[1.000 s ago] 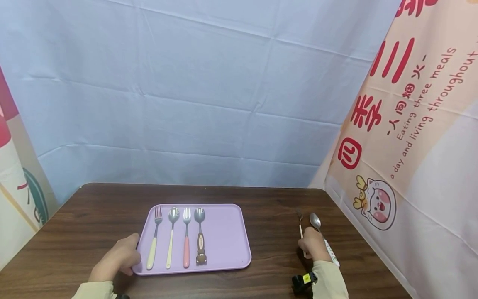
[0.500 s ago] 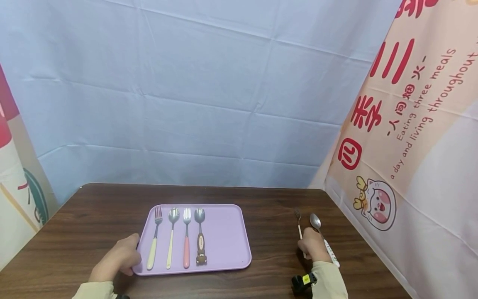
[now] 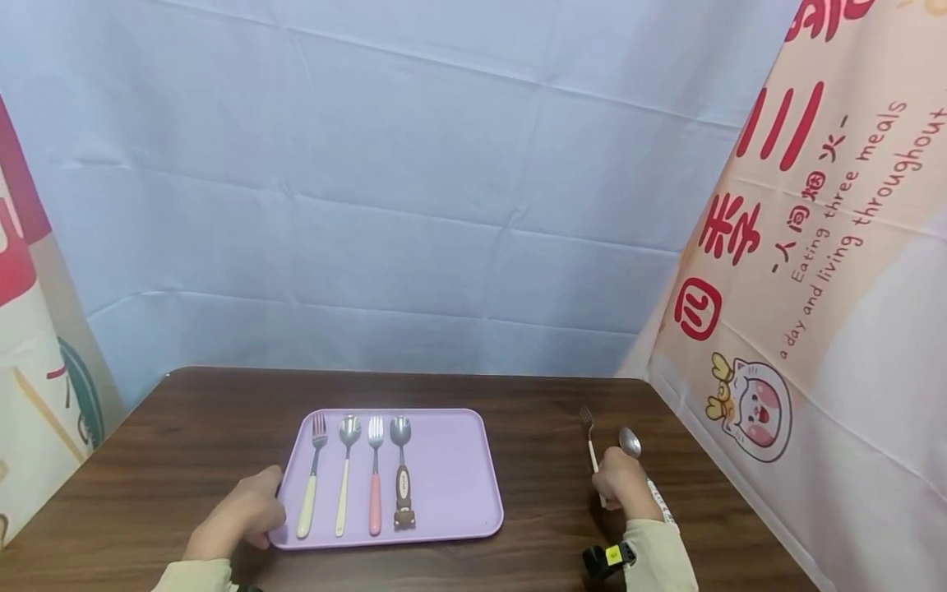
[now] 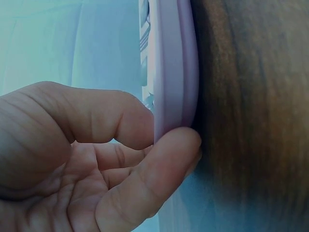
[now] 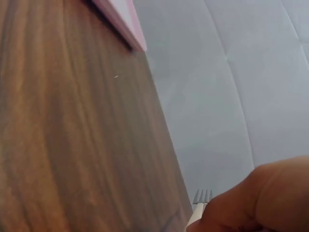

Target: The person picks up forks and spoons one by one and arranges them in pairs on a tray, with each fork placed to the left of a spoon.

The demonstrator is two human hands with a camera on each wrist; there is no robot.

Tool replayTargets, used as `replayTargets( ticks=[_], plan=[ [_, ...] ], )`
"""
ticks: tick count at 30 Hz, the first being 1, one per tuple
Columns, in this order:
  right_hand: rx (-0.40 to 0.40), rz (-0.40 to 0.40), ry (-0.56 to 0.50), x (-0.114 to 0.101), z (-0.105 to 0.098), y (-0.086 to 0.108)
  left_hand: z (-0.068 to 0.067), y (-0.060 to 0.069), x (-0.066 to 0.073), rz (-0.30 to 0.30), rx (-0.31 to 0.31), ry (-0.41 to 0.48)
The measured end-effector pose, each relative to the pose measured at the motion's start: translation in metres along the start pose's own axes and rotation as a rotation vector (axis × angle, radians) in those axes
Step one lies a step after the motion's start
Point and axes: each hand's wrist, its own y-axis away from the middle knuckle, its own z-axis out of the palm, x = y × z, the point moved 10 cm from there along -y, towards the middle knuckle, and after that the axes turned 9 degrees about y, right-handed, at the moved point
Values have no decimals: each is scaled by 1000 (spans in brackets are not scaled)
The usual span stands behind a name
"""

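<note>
My left hand (image 3: 247, 510) pinches the left edge of a lilac tray (image 3: 455, 477); the left wrist view shows thumb and fingers at its rim (image 4: 170, 72). On the tray, side by side, lie a fork with a cream handle (image 3: 307, 506), a spoon with a cream handle (image 3: 342, 497), a fork with a pink handle (image 3: 375, 503) and a spoon with a brown bear handle (image 3: 403, 485). At the right, my right hand (image 3: 623, 481) grips a white-handled fork (image 3: 592, 450), tines pointing away. Beside that hand lies a spoon (image 3: 630, 442) with a patterned white handle, partly hidden.
The dark wooden table (image 3: 533, 460) stretches between the tray and my right hand. A pale blue cloth (image 3: 399, 205) hangs behind the table, and a printed cloth (image 3: 829, 312) hangs along the right side.
The fork in my right hand has turned a little, and its tines show more clearly. My left hand keeps its hold on the tray. The head view has shifted slightly.
</note>
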Motion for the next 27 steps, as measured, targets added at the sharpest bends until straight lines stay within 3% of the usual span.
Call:
replayTargets(
  ticks=[5, 13, 18, 27],
  plan=[
    [4, 0, -65, 2, -2, -3, -1, 0, 3, -5, -9, -19],
    [-18, -5, -34, -2, -2, -6, -2, 2, 3, -12, -9, -6],
    [-30, -11, -12, -8, 0, -8, -1, 1, 2, -18, -8, -9],
    [-61, -25, -83, -30, 17, -9, 0, 2, 1, -10, -4, 0]
  ],
)
